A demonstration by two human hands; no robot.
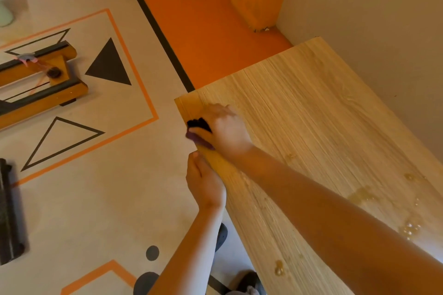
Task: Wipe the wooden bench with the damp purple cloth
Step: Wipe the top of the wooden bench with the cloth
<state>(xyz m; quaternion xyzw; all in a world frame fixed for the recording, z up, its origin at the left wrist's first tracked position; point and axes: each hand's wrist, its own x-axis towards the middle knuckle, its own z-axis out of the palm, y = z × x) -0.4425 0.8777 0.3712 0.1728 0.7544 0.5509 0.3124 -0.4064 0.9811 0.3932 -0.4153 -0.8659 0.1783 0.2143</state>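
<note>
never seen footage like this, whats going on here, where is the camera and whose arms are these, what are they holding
There is no machine here. The single picture comes from a wide-angle camera worn on a person's head, looking down at their own bare arms, which is why they reach in from the bottom edge.

The pale board on the right is a wooden bench standing against a wall. The right hand presses a purple cloth against the bench's front edge near its far corner; only a little of the cloth shows under the fingers. The left hand grips the same edge closer to the person, holding nothing else.

Wet blobs lie on the nearer part of the bench. Below is a patterned floor with orange lines and triangles.
</note>
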